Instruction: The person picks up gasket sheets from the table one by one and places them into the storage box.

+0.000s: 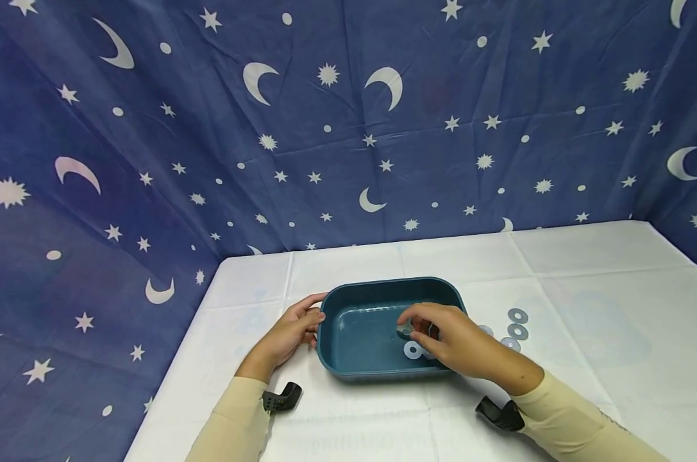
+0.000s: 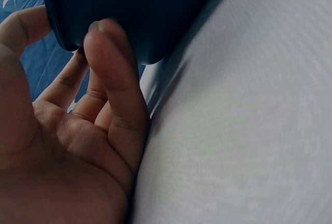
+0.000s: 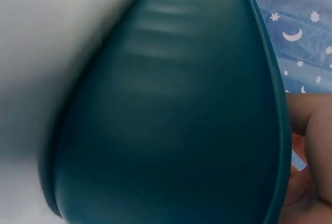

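A dark teal plastic basin (image 1: 377, 373) sits on the white table. My left hand (image 1: 287, 333) holds its left end, with digits at the rim and others against the outer wall; in the left wrist view the fingers (image 2: 111, 63) are bent beside that wall. Over the right part of the basin, my right hand (image 1: 454, 340) pinches a flat metal washer (image 1: 404, 330) between thumb and fingertips. Below it, a washer (image 1: 413, 350) lies on the basin floor, with more partly hidden by the hand. In the right wrist view the basin's outer wall (image 3: 171, 105) hides most of the hand.
Several washers (image 1: 518, 315) lie on the white tablecloth (image 1: 590, 289) just right of the basin, partly behind the right forearm. Blue cloth (image 1: 348, 160) with moons and stars hangs behind and to the left. Each wrist carries a black camera mount (image 1: 501, 414).
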Tool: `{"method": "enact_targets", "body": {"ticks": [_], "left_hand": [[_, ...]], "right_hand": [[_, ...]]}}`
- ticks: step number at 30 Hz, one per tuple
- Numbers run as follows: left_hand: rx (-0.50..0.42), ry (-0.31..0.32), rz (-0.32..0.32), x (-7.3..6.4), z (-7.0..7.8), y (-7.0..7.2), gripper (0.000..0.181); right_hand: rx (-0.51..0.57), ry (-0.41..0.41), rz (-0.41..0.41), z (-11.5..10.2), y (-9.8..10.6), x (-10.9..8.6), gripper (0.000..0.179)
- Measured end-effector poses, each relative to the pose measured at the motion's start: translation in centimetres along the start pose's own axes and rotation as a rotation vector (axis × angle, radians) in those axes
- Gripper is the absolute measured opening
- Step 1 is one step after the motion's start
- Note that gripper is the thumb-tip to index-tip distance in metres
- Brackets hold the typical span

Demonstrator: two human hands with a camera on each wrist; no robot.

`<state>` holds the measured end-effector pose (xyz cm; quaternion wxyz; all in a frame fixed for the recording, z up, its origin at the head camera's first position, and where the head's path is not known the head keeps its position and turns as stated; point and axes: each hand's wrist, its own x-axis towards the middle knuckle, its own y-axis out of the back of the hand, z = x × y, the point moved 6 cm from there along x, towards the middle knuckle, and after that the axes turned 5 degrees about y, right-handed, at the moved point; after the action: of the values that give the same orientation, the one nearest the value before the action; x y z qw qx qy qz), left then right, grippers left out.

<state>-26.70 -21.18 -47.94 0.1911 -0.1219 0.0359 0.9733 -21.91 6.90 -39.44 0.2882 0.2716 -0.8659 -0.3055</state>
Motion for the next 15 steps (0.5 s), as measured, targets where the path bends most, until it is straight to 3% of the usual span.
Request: {"method": "enact_targets", "body": {"ticks": [15], "left_hand": [[0.013, -0.018, -0.004, -0.1, 0.1, 0.1, 0.057]], "right_hand": [[0.045, -0.047, -0.015, 0.3, -1.9, 0.5, 0.024]]}}
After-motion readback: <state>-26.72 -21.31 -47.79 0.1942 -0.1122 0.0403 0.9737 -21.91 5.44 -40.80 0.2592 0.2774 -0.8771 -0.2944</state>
